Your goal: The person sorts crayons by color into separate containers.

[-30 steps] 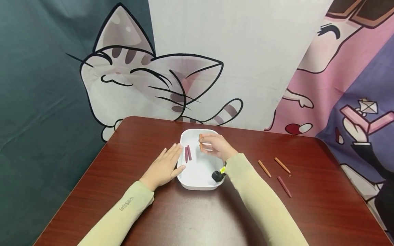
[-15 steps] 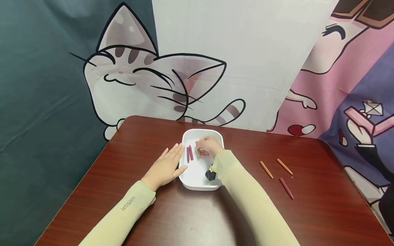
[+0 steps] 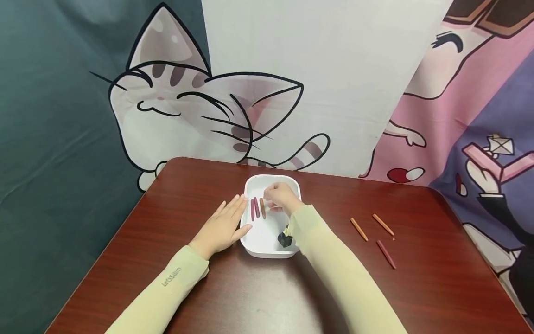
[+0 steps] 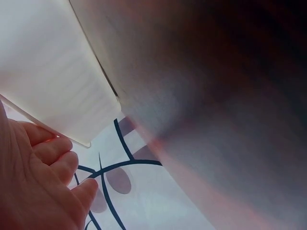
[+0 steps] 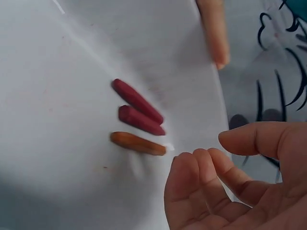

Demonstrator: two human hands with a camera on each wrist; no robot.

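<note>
Inside the white tray [image 3: 273, 241] two dark red crayons [image 5: 139, 103] lie close together, with an orange-brown crayon [image 5: 138, 143] to the right of them in the head view. My right hand [image 3: 283, 197] is over the tray, just right of the orange-brown crayon. Its thumb and bent fingers stand apart and hold nothing in the right wrist view. My left hand [image 3: 221, 226] rests against the tray's left rim with its fingers straight. In the left wrist view, the left fingers [image 4: 62, 165] lie along the tray's outer wall.
On the brown table [image 3: 167, 208], right of the tray, lie two orange crayons [image 3: 359, 229] and a dark red crayon [image 3: 385, 254]. A small crumb is near them. A cloth with a cartoon cat [image 3: 187, 106] hangs behind the table. The right wrist bears a black camera [image 3: 285, 239].
My right hand lowered the orange-brown crayon into the tray beside the red ones and let it go. It now stands slightly right of it. The left hand stayed at the rim.
</note>
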